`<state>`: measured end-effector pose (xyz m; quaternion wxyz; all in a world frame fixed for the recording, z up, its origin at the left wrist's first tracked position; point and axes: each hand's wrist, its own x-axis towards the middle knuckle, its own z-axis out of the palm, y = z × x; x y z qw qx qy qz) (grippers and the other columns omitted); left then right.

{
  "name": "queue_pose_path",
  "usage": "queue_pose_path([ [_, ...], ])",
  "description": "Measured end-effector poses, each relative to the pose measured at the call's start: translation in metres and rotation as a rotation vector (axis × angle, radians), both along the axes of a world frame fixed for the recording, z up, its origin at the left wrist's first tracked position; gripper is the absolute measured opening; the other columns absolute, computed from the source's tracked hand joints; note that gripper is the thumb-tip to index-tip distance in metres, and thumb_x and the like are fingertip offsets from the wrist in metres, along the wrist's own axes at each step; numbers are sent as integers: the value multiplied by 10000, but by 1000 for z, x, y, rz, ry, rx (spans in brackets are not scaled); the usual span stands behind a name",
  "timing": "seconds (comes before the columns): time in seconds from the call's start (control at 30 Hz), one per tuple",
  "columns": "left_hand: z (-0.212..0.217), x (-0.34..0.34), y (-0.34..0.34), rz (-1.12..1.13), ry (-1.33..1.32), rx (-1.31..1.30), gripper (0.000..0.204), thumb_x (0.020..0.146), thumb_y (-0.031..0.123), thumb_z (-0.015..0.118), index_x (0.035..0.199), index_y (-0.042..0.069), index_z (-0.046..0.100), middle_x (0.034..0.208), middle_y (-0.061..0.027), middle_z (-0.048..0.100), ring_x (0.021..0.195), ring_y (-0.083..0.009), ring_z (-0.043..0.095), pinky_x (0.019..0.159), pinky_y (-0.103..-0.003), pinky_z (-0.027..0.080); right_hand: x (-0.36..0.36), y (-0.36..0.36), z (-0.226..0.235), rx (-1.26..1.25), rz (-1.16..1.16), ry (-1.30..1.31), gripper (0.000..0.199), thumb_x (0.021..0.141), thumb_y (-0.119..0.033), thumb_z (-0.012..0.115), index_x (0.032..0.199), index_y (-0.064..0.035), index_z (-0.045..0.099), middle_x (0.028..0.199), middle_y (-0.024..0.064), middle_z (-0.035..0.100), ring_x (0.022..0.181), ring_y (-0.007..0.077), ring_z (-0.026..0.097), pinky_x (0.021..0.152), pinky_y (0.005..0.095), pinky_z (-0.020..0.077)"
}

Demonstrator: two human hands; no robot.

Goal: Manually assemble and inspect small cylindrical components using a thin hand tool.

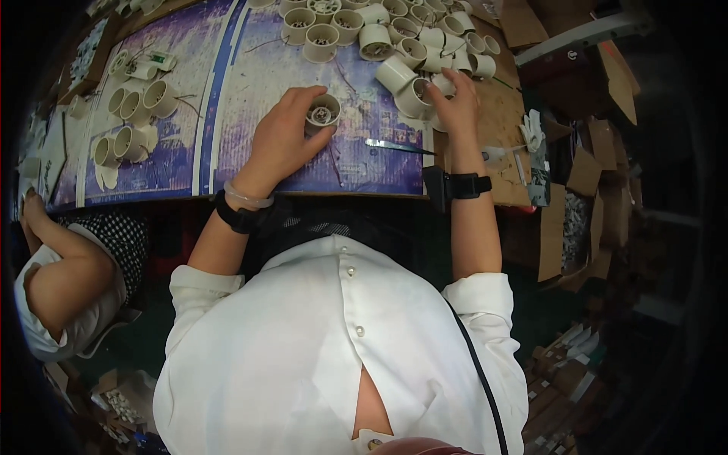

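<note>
My left hand (284,136) is closed round a white plastic cup-shaped housing (312,126), thumb on its near side and fingers on its far side. The housing stands on the table with its mouth up, and small metal parts and wiring show inside. At the right, my right hand (458,110) grips another white cup-shaped housing (442,85) at the edge of a pile, its fingers partly hiding it. Close beside that hand stands one more white housing (413,98). Between my hands lie metal tweezers (398,145) on the purple-printed board (250,159).
Many white housings (375,42) are heaped at the far middle and right. Several more housings (133,106) stand at the left. Open cardboard boxes (580,174) sit beyond the table's right edge. A co-worker's arm (68,265) is at the left.
</note>
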<state>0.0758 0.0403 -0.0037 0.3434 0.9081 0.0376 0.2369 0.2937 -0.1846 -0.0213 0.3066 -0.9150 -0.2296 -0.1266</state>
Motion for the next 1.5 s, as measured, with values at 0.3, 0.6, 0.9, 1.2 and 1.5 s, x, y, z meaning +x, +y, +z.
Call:
queue_pose_path([
  [0.3, -2, 0, -7, 55, 17, 7, 541, 777, 186, 746, 1260, 74, 529, 1168, -117, 600, 987, -309, 639, 792, -372, 538, -28, 49, -3, 426, 421, 92, 361, 847, -232, 703, 1178, -95, 664, 1297, 191, 560, 1220, 308, 536, 1017, 382, 422],
  [0.6, 0, -12, -8, 109, 205, -187, 577, 782, 222, 765, 1283, 71, 522, 1157, -129, 615, 996, -278, 647, 798, -349, 536, -102, -23, 19, 77, 465, -8, 181, 839, -101, 690, 1016, -61, 689, 1003, 90, 658, 964, 277, 599, 844, 387, 469],
  [0.9, -4, -14, -1, 14, -5, -235, 616, 848, 200, 737, 1357, 46, 426, 1186, -132, 612, 978, -224, 642, 879, -306, 509, -111, -23, 20, -46, 449, -94, 149, 821, -40, 689, 970, -49, 695, 1008, 101, 669, 951, 288, 608, 843, 370, 473],
  [1.2, 23, -14, -14, -263, 102, -1328, 509, 1003, 417, 501, 1331, 40, 408, 1140, -103, 614, 1003, -187, 643, 838, -324, 550, -123, 26, 61, 493, 716, 33, 216, 842, -30, 684, 1058, -26, 670, 1067, 94, 648, 948, 209, 610, 854, 306, 466],
  [1.5, 36, -7, -15, -392, 264, -1459, 588, 1025, 536, 318, 1346, 55, 424, 1157, -97, 604, 904, -172, 643, 683, -306, 565, -130, 48, 68, 551, 736, 101, 274, 851, -11, 687, 1120, -28, 637, 1013, 65, 615, 828, 118, 579, 757, 239, 469],
])
